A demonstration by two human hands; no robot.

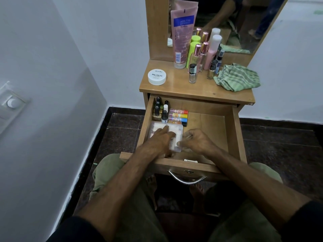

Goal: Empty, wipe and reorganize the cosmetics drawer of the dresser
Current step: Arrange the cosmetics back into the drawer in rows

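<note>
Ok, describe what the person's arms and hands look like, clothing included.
Both forearms are bare. Dark sleeves, pushed up, show only at the bottom corners of the frame. The left hand and right hand wear no gloves; no rings, watch or bracelets are visible. The fingers are bare too.

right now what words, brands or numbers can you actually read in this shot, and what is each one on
"zudio" on the lid of the round white tub on the dresser top.
"NAIL POLISH" on the same lid; the smaller lines under it are too small to read.
Pink tube: blue label text too blurred to read.
Nail polish bottle caps in the drawer: marks too small to read.
Lip balm sticks: print unreadable.
</note>
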